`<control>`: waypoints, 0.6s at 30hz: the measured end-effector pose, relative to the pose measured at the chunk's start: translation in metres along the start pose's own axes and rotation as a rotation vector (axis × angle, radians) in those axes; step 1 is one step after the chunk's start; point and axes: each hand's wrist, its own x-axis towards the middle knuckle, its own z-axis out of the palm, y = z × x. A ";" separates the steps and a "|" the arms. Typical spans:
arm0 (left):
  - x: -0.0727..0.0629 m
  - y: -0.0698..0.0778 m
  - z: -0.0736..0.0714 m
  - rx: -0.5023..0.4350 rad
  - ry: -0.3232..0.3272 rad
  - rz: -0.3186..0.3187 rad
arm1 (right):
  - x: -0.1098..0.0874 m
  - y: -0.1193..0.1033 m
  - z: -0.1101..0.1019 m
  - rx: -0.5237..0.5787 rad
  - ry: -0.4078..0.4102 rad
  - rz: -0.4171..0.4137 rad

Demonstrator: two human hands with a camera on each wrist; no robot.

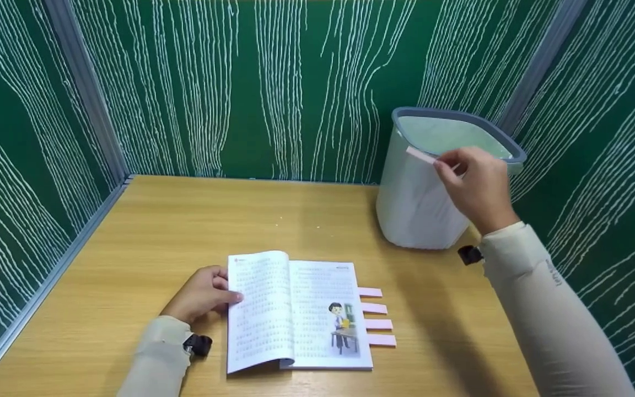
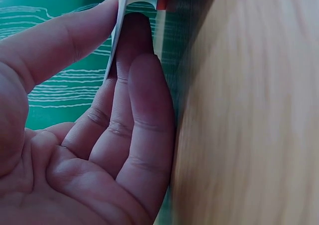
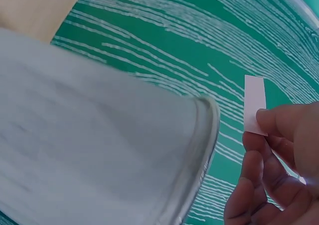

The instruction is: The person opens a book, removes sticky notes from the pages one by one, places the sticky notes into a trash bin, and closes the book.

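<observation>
An open book (image 1: 259,314) lies on the table, its left pages lifted and curved. My left hand (image 1: 202,295) pinches the book's left edge, thumb on top and fingers beneath, as the left wrist view shows. Several pink sticky tabs (image 1: 378,324) stick out from the book's right edge. My right hand (image 1: 477,184) pinches one pink paper strip (image 3: 254,100) between thumb and forefinger. In the right wrist view that strip stands just beyond the rim of the white trash bin (image 1: 422,204), and in the head view it overlaps the bin's front rim.
The bin stands at the back right of the wooden table (image 1: 213,220), near the corner post. Green walls (image 1: 317,82) with white wavy lines enclose the back and sides. Tiny white specks lie on the table behind the book.
</observation>
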 end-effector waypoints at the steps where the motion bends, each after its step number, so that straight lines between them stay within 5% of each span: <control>1: 0.000 0.000 0.000 0.000 0.001 0.000 | 0.003 0.000 -0.002 -0.004 0.000 0.004; 18: 0.001 0.000 -0.001 -0.001 0.004 -0.014 | 0.034 0.012 -0.016 -0.098 -0.029 0.081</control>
